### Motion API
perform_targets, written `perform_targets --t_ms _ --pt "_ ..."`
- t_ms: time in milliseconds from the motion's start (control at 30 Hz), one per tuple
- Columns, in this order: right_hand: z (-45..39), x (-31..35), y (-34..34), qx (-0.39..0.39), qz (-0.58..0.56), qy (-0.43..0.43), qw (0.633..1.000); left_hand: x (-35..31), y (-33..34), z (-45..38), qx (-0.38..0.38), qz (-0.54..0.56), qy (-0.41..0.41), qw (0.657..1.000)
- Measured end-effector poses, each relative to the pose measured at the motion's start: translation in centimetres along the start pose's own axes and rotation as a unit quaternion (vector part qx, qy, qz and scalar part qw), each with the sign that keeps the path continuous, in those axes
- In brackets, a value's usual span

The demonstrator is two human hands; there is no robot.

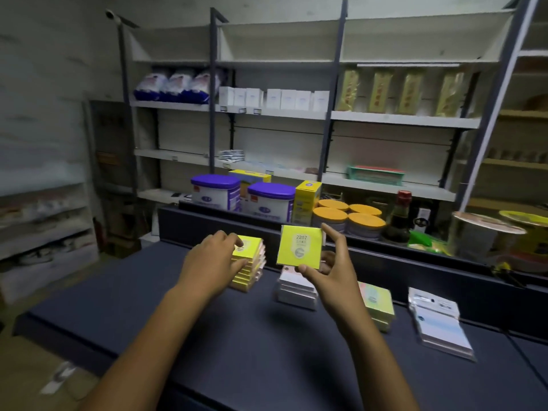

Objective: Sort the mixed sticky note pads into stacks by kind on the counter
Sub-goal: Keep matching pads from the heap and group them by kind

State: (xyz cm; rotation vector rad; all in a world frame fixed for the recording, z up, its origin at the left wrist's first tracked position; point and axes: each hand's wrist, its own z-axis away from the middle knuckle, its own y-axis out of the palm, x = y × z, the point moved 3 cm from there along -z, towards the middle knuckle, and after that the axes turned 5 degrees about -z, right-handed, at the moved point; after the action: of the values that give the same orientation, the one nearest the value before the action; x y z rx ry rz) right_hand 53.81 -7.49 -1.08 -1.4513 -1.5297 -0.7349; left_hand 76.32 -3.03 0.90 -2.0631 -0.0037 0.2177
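On the dark blue counter (207, 336) stands a stack of several yellow sticky note pads (250, 268); my left hand (215, 258) rests on its top and left side, fingers curled over it. My right hand (329, 269) holds a single yellow pad (299, 247) marked 2207 upright above the counter, pinched between thumb and fingers. Below that pad lies a stack of white pads (296, 289). Right of my right wrist sits a short stack of pale yellow-green pads (378, 305). Further right lies a pile of white pads in clear wrappers (439, 324).
A raised ledge (415, 264) runs along the counter's back. Behind it stand purple-lidded tins (271, 200), orange-lidded jars (350, 216), a dark bottle (398, 216) and bowls (486, 235). Shelving (296, 114) with boxed goods fills the wall.
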Motion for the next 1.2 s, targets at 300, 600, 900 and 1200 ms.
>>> perform_targets --t_ms 300,600,900,1200 --pt "-5.3 -1.5 9.0 0.024 0.017 0.05 0.998 8.0 1.5 -2.8 0.006 0.001 -0.009 1.0" --pt "-8.7 -3.6 12.9 0.029 0.092 0.081 0.992 12.6 2.7 -3.8 0.017 0.008 -0.011 1.0" --pt "-9.8 -4.4 13.4 0.032 0.264 0.097 0.959 14.9 4.1 -3.9 0.065 -0.017 -0.025 0.997" --pt "-7.1 -2.5 11.1 0.042 0.312 0.026 0.949 12.5 3.9 -3.3 0.055 -0.014 0.004 0.998"
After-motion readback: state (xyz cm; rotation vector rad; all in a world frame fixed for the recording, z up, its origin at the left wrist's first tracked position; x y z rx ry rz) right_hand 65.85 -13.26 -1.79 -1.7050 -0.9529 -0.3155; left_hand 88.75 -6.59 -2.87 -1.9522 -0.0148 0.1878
